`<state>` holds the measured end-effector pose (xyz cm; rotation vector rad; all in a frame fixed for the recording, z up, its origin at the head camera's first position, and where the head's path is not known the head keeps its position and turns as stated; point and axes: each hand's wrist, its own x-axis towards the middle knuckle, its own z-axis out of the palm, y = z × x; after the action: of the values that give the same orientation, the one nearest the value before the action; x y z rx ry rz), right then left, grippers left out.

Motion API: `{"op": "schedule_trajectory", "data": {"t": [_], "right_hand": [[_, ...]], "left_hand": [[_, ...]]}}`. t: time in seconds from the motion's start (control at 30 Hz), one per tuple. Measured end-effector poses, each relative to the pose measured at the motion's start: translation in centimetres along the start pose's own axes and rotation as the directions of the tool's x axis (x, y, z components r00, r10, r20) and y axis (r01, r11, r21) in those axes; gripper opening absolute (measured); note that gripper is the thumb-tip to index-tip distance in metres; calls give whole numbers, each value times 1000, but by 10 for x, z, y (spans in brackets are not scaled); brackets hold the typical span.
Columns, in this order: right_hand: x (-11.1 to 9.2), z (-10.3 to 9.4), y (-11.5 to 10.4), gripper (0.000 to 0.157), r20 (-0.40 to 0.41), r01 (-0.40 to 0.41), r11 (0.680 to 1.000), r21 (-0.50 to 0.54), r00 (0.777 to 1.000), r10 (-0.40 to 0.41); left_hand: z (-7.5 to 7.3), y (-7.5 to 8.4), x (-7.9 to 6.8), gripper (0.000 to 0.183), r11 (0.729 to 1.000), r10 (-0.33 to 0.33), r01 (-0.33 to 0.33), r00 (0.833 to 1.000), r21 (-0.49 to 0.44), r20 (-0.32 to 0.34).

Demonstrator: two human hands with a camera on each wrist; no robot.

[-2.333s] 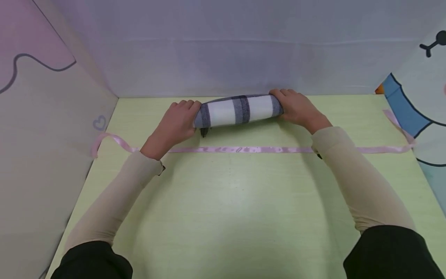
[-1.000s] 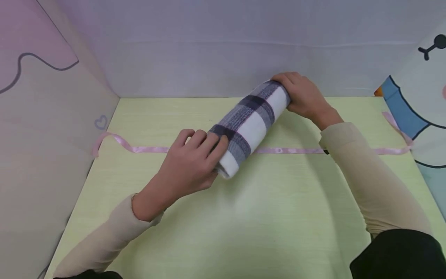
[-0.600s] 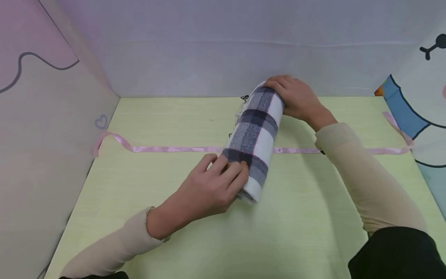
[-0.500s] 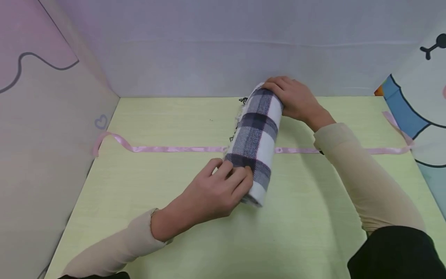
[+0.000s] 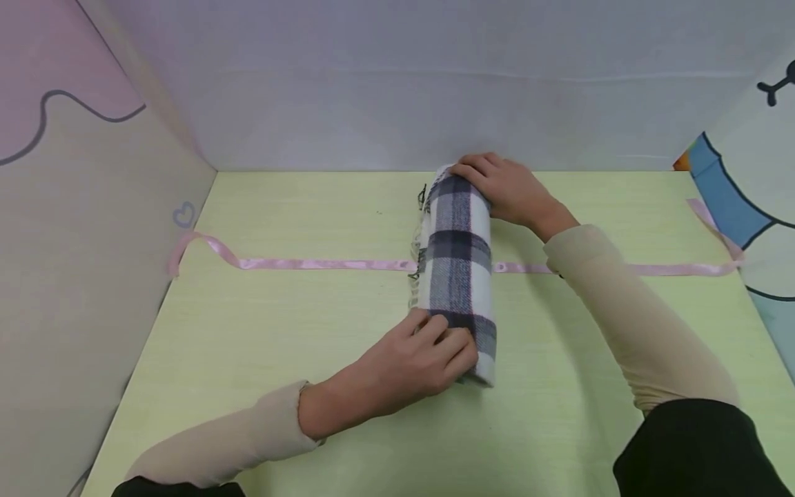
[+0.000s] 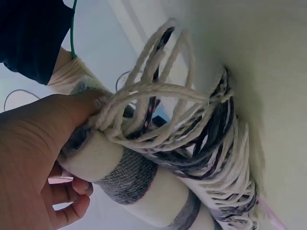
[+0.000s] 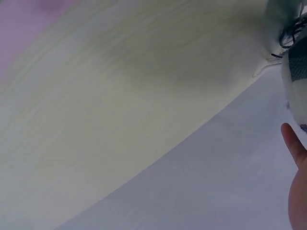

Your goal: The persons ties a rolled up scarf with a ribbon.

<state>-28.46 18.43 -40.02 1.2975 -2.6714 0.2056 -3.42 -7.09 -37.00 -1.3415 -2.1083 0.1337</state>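
Note:
A rolled plaid scarf in white, grey and dark stripes lies lengthwise away from me, across a pink ribbon. My left hand grips its near end, fingers curled over the top. In the left wrist view the thumb of the left hand presses the roll, and twisted fringe spills along its side. My right hand holds the far end, with its fingers over the top. In the right wrist view only a fingertip of the right hand and the scarf's end show.
The ribbon runs left to right over a pale yellow-green table; its ends curl up at the side panels. A plain pale wall stands behind the table, with printed panels left and right.
The scarf roll has turned from lying crosswise behind the ribbon to pointing away from me over it. My left hand has come nearer and to the right; my right hand has shifted slightly.

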Motion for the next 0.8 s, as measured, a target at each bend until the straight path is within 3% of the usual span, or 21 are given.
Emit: {"op": "schedule_trajectory", "data": {"t": [0.27, 0.5, 0.8], "right_hand": [[0, 10, -10, 82, 148, -92, 995, 32, 985, 86], [0, 17, -16, 82, 215, -149, 988, 38, 967, 137], [2, 23, -28, 79, 248, -227, 973, 29, 945, 213]], "left_hand": [[15, 10, -4, 14, 995, 1, 11, 992, -95, 129], [25, 15, -6, 9, 979, -14, 65, 967, -195, 255], [36, 21, -5, 3, 971, -31, 99, 954, -217, 298]]}}
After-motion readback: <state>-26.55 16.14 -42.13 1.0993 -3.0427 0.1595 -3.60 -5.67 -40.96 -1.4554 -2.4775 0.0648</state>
